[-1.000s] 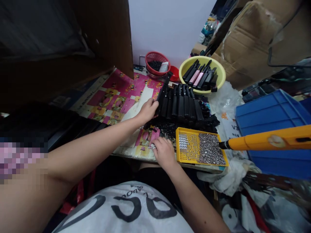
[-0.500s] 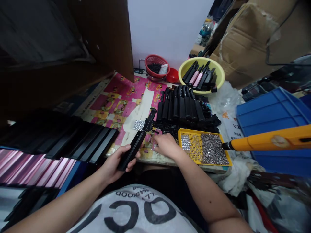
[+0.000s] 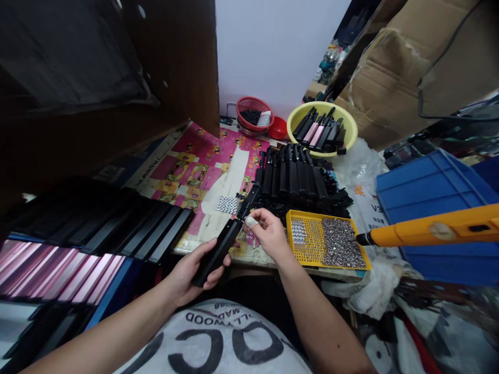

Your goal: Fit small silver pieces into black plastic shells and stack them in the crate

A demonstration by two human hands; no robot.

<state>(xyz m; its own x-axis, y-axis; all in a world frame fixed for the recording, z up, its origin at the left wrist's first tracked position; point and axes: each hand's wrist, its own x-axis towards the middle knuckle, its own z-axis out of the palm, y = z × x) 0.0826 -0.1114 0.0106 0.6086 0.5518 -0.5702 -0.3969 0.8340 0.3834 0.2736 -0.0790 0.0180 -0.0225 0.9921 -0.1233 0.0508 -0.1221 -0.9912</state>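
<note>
Gripping a black bar [image 3: 216, 253] in the left hand [image 3: 191, 275], right hand [image 3: 268, 234] pinching something tiny by the screw tray [image 3: 312, 214]. Stack [image 3: 136, 234] looks done, plenty of bars [image 3: 292, 174] left.

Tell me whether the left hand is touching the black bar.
Touching: the head view shows the left hand gripping the black bar, with its fingers curled around the bar's lower part.

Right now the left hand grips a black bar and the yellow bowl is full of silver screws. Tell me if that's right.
Wrong about the bowl. The head view shows the yellow bowl holding black and pink bars; the silver screws lie in the yellow perforated tray. The left hand does grip the black bar.
</note>
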